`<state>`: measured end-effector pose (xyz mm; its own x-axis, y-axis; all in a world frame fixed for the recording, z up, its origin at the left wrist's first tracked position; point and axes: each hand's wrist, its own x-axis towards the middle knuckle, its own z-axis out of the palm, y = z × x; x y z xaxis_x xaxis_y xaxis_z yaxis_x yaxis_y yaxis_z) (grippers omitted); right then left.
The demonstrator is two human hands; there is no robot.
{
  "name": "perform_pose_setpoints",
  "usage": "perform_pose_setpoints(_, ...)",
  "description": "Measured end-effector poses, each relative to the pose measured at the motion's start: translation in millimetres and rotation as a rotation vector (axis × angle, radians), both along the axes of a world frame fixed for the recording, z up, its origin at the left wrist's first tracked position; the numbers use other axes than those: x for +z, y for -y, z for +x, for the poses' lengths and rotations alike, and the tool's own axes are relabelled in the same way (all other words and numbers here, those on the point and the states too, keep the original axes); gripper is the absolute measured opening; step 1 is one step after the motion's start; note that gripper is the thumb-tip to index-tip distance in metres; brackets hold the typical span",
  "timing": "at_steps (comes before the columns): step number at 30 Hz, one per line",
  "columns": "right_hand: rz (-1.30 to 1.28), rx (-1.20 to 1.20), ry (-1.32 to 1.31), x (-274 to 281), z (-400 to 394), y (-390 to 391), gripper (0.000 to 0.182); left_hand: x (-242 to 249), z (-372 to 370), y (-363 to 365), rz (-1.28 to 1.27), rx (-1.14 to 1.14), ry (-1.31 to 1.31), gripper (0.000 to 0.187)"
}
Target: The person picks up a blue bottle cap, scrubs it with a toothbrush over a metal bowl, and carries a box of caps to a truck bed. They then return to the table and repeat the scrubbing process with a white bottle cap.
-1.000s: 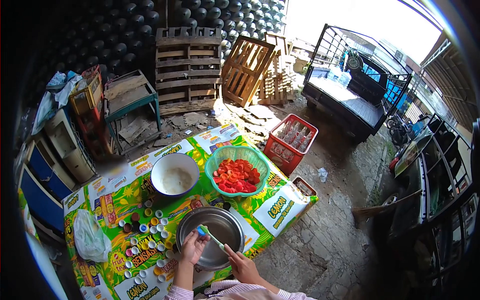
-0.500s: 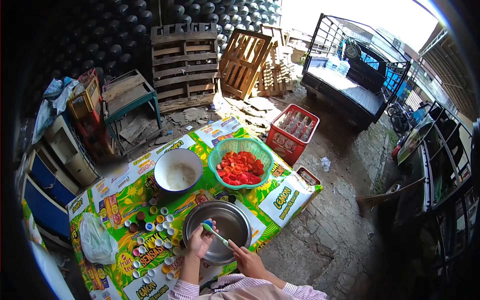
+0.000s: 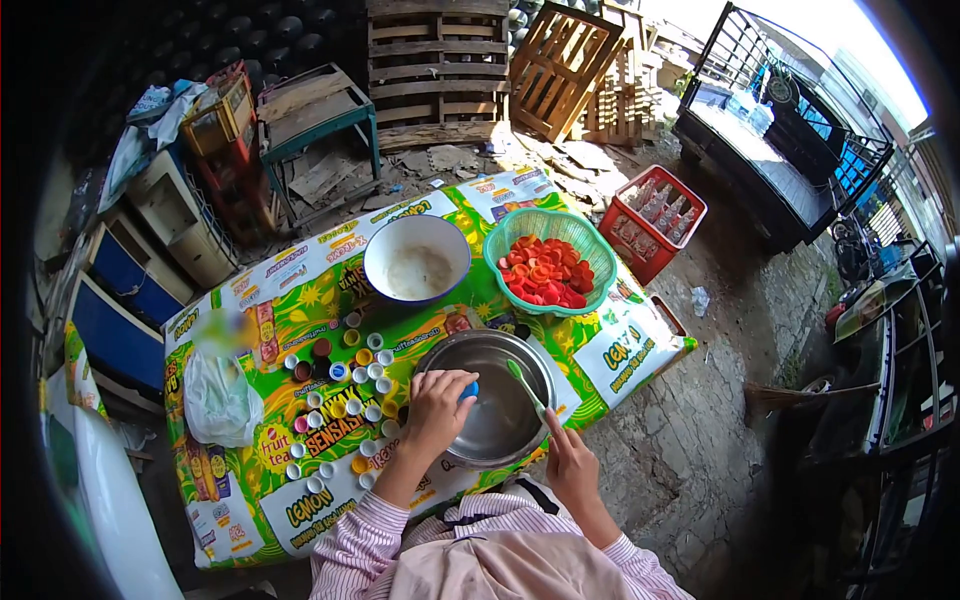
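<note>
My left hand [image 3: 437, 410] is closed around a blue bottle cap [image 3: 469, 391] at the left rim of the steel bowl [image 3: 537, 365]. Only part of the cap shows past my fingers. In my right hand [image 3: 572, 467] is a toothbrush with a green head and pale handle [image 3: 527, 386], gripped by the handle end. Its head points up and away over the bowl, apart from the cap. Several bottle caps [image 3: 353, 407], white, yellow and dark, lie on the tablecloth left of the bowl.
Behind the steel bowl stand a white basin [image 3: 376, 268] with cloudy contents and a green basket [image 3: 588, 222] of red caps. A plastic bag [image 3: 222, 400] lies at the left. Past the table are a red bottle crate [image 3: 640, 262], wooden pallets [image 3: 440, 85] and a truck bed [image 3: 735, 125].
My hands have moved apart: the left to the bowl's left rim with the blue cap, the right to the right with the toothbrush. The brush head has left the cap. The view has shifted.
</note>
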<state>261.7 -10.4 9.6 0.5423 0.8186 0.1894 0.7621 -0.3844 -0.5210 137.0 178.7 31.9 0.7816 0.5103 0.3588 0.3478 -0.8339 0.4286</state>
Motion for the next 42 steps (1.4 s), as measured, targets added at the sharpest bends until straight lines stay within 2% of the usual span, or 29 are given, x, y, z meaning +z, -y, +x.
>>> perform_pose_setpoints(1,0.004,-0.014,-0.014,10.6,-1.8,0.8,0.053,6.0,0.1,-0.3,0.007,-0.023,0.099,0.050)
perform_pose_setpoints(2,0.007,-0.028,-0.029,15.9,-3.3,0.8,0.050,1.8,1.0,-0.5,-0.001,-0.020,0.094,0.050)
perform_pose_setpoints(3,0.066,-0.039,-0.024,11.4,-3.7,-1.0,0.049,-9.0,2.7,-2.3,-0.124,-0.003,0.029,0.057)
perform_pose_setpoints(4,0.010,-0.064,-0.025,3.5,-4.1,-4.7,0.048,-23.4,2.1,-4.8,-0.249,0.016,-0.041,0.065)
perform_pose_setpoints(5,-0.072,-0.026,0.014,-4.9,-5.8,-0.2,0.051,-46.2,0.0,-9.8,-0.189,0.037,-0.139,0.079)
perform_pose_setpoints(6,-0.144,0.014,0.069,-7.9,-1.8,0.5,0.054,-38.8,-2.0,-4.9,-0.193,0.043,-0.137,0.079)
perform_pose_setpoints(7,-0.132,0.014,0.079,2.7,-0.1,-5.2,0.054,-19.9,0.7,-2.5,-0.212,0.014,0.032,0.078)
perform_pose_setpoints(9,0.052,-0.013,0.032,26.0,-12.4,2.5,0.051,1.8,-2.1,10.0,-0.211,-0.070,0.316,0.079)
perform_pose_setpoints(10,0.095,-0.016,0.029,21.8,-12.8,1.4,0.050,-2.4,0.4,12.7,-0.221,-0.061,0.313,0.079)
perform_pose_setpoints(12,-0.009,-0.034,0.049,0.2,-13.6,-3.3,0.048,-24.4,-0.9,10.4,-0.240,-0.049,0.015,0.071)
perform_pose_setpoints(13,-0.180,0.000,0.089,-4.7,-14.0,-0.1,0.048,-29.5,-5.3,10.6,-0.182,-0.118,-0.037,0.055)
perform_pose_setpoints(14,-0.176,0.020,0.094,-3.7,-16.6,1.7,0.048,-32.5,-4.7,17.6,-0.268,-0.118,0.125,0.040)
perform_pose_setpoints(16,0.055,-0.011,0.017,17.5,-29.0,2.1,0.048,-13.1,-13.1,24.3,-0.361,-0.145,0.301,0.039)
perform_pose_setpoints(18,0.109,0.013,-0.018,20.5,-37.3,0.7,0.048,-14.9,-27.5,26.9,-0.472,-0.120,0.318,0.034)
perform_pose_setpoints(20,0.167,0.010,0.000,19.5,-42.9,-6.9,0.046,-34.5,-43.3,21.9,-1.246,-0.114,0.688,0.029)
perform_pose_setpoints(21,0.217,0.013,0.007,21.8,-48.6,-9.7,0.044,-32.7,-57.3,22.1,-1.764,-0.086,0.955,0.025)
perform_pose_setpoints(22,0.220,0.042,0.001,20.4,-52.8,-11.3,0.044,-36.0,-67.6,20.4,-1.789,-0.044,0.996,0.027)
perform_pose_setpoints(24,-0.014,0.051,0.020,14.2,-54.2,-18.8,0.041,-29.6,-84.8,27.1,-1.083,0.035,0.596,0.029)
perform_pose_setpoints(26,0.142,0.142,-0.027,21.2,-51.2,-32.8,0.036,-22.5,-97.0,31.5,-1.184,0.100,0.733,0.032)
perform_pose_setpoints(28,0.379,0.313,-0.014,19.0,-45.5,-53.4,0.032,-20.9,-116.8,38.7,-1.622,0.003,1.259,0.032)
perform_pose_setpoints(29,0.282,0.344,-0.126,15.1,-44.2,-57.9,0.027,-25.1,-129.6,45.7,-1.700,-0.002,1.471,0.035)
perform_pose_setpoints(30,0.244,0.416,-0.192,19.4,-48.4,-65.4,0.022,-31.1,-142.3,56.2,-1.665,0.038,1.610,0.034)
perform_pose_setpoints(32,0.161,0.620,-0.283,12.7,-60.8,-72.6,0.015,-53.0,-168.9,89.6,-1.412,0.232,1.753,0.031)
perform_pose_setpoints(34,-0.003,0.836,-0.453,11.8,-82.7,-71.4,0.011,-80.4,-190.5,136.4,-1.185,0.348,2.016,0.028)
perform_pose_setpoints(36,0.096,1.116,-0.332,-1.3,-100.3,-68.2,0.008,-83.4,-206.9,191.8,-1.002,0.526,2.186,0.024)
perform_pose_setpoints(37,-0.161,1.103,-0.447,15.8,-111.7,-61.6,0.011,-85.9,-210.8,219.9,-0.880,0.569,2.260,0.023)
perform_pose_setpoints(40,-0.167,1.278,-0.579,-9.8,-134.8,-53.1,0.016,-86.5,-206.2,302.1,-0.557,0.774,2.430,0.023)
perform_pose_setpoints(42,-0.290,1.395,-0.462,-11.8,-150.1,-42.9,0.013,-83.3,-197.3,350.4,-0.382,0.983,2.491,0.025)
